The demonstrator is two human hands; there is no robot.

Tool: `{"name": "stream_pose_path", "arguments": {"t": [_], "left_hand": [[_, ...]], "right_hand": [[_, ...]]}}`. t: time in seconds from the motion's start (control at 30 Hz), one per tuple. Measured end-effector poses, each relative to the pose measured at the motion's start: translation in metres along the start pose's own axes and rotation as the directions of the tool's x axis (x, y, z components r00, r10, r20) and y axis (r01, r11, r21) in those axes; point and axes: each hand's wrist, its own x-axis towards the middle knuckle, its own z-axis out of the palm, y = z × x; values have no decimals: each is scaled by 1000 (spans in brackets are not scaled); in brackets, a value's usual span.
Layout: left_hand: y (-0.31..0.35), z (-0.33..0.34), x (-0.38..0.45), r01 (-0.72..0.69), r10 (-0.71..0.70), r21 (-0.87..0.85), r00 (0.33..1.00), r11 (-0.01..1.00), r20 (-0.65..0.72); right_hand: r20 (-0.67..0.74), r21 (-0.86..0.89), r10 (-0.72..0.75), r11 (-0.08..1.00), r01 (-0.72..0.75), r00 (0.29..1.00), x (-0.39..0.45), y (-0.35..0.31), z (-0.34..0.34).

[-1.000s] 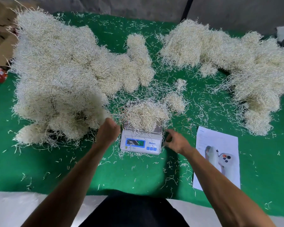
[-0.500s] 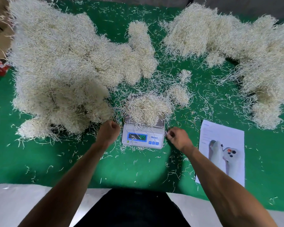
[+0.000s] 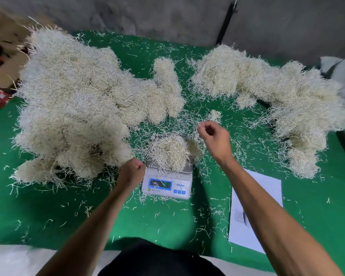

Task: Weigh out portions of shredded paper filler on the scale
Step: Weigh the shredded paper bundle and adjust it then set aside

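Your scale [image 3: 167,181] sits bottom-center on the green bench [image 3: 48,212], "Meilen" printed by its three blue buttons, display digits too blurry to read, with one clump of shredded paper [image 3: 168,151] heaped over its platform. Two big filler piles flank it, one upper left [image 3: 72,108], one upper right [image 3: 283,96], and one white sheet [image 3: 267,188] lies lower right, half hidden under your forearm. Your left hand [image 3: 132,172] is balled tight beside the scale, whether it's gripping shreds I can't tell; your right hand [image 3: 213,138] hovers above, fingers curled in, seemingly holding nothing.
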Motion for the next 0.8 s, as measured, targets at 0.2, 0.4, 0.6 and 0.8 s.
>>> {"name": "stream_pose_path", "arguments": {"t": [0.2,0.4,0.6,0.8], "left_hand": [[-9,-2,-7,39,-39,-15,999,999,10],[-7,-3,-8,11,-12,-8,1000,1000,-9],[-5,-2,-9,19,-19,-4,1000,1000,15],[-6,1,-11,48,-51,57,997,997,52]], "right_hand": [[281,-219,-18,972,83,959,12,-19,21],[167,-246,63,969,-20,984,1,5,13],[88,-235,123,967,-99,989,-6,35,13],[71,-435,299,868,-240,952,-28,92,12]]}}
